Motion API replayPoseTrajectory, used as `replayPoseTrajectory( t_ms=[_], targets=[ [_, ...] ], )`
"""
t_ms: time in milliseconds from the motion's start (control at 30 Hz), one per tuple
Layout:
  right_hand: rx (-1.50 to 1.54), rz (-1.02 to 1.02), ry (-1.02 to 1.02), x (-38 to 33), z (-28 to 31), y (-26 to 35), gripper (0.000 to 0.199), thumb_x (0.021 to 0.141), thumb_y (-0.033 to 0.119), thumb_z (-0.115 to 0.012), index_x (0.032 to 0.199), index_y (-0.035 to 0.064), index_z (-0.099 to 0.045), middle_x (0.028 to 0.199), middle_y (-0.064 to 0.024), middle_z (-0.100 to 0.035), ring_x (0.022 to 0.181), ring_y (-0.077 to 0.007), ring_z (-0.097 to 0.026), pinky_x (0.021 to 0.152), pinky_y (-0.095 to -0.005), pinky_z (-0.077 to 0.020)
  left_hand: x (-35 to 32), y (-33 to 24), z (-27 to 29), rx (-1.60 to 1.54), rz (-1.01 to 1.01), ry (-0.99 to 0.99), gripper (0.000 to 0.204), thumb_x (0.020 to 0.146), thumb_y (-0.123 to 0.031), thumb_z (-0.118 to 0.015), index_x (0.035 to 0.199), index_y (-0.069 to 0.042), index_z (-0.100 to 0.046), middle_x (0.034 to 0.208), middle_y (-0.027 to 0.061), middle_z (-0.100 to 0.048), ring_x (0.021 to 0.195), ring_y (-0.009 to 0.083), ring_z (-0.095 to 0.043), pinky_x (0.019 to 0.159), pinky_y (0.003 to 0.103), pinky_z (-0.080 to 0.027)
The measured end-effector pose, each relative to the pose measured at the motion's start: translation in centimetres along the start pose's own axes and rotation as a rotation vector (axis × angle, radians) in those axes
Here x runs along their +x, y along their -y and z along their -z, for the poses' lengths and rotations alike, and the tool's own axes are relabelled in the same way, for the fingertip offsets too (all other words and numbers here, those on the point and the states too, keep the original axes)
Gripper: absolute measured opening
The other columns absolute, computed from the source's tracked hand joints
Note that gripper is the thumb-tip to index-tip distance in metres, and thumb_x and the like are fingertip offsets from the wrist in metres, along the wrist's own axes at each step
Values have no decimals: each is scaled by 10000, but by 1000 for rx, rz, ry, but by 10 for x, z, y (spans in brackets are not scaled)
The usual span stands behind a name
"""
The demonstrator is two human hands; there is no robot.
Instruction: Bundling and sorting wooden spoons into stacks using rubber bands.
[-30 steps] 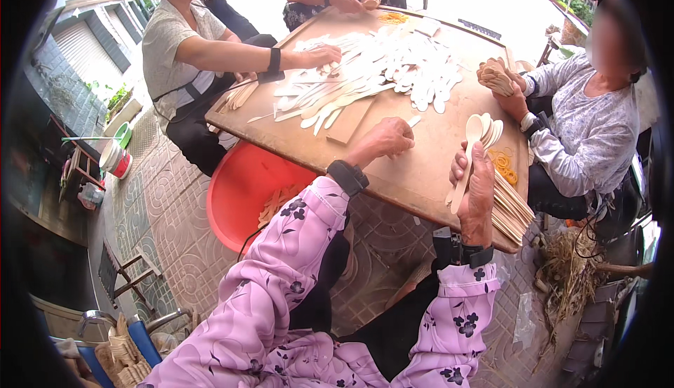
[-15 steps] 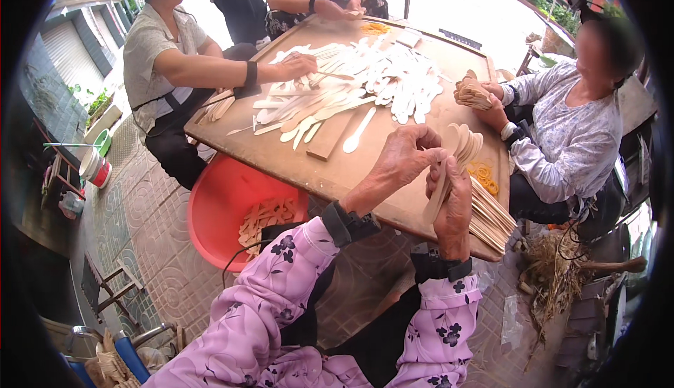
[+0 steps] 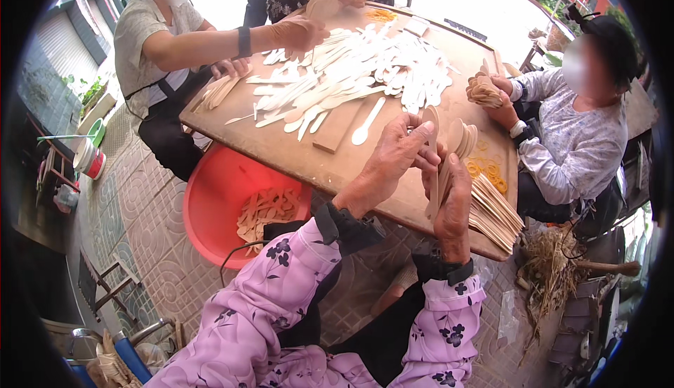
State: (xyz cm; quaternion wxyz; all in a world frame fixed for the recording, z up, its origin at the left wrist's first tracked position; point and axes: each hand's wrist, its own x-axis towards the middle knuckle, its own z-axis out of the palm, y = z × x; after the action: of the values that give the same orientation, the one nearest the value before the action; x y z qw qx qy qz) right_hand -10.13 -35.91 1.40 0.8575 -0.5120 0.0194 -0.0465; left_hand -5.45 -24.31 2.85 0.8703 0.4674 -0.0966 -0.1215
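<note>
Over the near right part of the table (image 3: 281,150), my left hand (image 3: 394,158) pinches a pale wooden spoon (image 3: 431,117), its bowl upward. Close beside it, my right hand (image 3: 453,202) is closed round several wooden spoons (image 3: 460,137) held upright and fanned at the bowls. Just right of that hand lies a row of wooden spoons (image 3: 495,212) at the table's edge. Yellow rubber bands (image 3: 489,172) rest behind the row. A large pile of wooden spoons (image 3: 365,68) covers the table's middle. One single spoon (image 3: 368,122) lies beside a flat wooden strip (image 3: 333,134).
Below the table's left edge stands a red basin (image 3: 200,195) with loose spoons (image 3: 267,212) inside. Co-workers sit at the left, far side and right; the right one holds a bunch of spoons (image 3: 484,89). Dry straw (image 3: 551,258) lies on the ground at right.
My left hand has turned a spoon up beside the bunch in my right hand. The left co-worker's hand has lifted from the pile with spoons in it. The view has shifted slightly.
</note>
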Motion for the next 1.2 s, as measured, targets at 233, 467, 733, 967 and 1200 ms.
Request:
replayPoseTrajectory(
  t_ms=[233, 467, 733, 967, 1200],
  targets=[
    [-188, 117, 47, 2, 4, -11, 358, 990, 368, -387, 1048, 49, -538, 747, -3, -533, 606, -46, -438, 507, -182, -318, 0, -2, -4, 385, -105, 17, 423, 798, -179, -742, 1067, 24, -487, 724, 34, -566, 532, 72, -531, 431, 195, -422],
    [-274, 123, 39, -5, 3, -2, 332, 990, 357, -404, 1077, 66, -537, 722, 16, -538, 560, -10, -401, 467, -158, -255, 1, -1, -7, 388, -38, 80, 279, 799, -130, -728, 956, 25, -558, 697, 40, -581, 499, 77, -533, 410, 194, -420],
    [-276, 85, -7, -6, 0, 3, 315, 988, 368, -399, 1002, 88, -542, 677, 53, -458, 536, -14, -364, 446, -175, -239, 1, -4, -7, 354, -14, 145, 198, 821, -108, -692, 924, 17, -578, 686, 52, -601, 486, 81, -541, 407, 194, -422],
    [-256, 82, -11, -7, 0, 3, 351, 987, 385, -373, 1041, 84, -546, 674, 56, -447, 534, -15, -348, 440, -178, -217, 1, -5, -5, 342, 8, 161, 187, 830, -118, -683, 924, 14, -590, 702, 51, -616, 501, 80, -556, 423, 183, -431],
    [-258, 78, -8, -6, 4, 0, 363, 989, 375, -365, 1077, 74, -547, 685, 52, -469, 528, -13, -355, 432, -178, -224, 0, -6, -3, 323, 6, 204, 206, 838, -144, -682, 940, 15, -601, 702, 43, -621, 514, 70, -564, 432, 179, -438]
  ],
)
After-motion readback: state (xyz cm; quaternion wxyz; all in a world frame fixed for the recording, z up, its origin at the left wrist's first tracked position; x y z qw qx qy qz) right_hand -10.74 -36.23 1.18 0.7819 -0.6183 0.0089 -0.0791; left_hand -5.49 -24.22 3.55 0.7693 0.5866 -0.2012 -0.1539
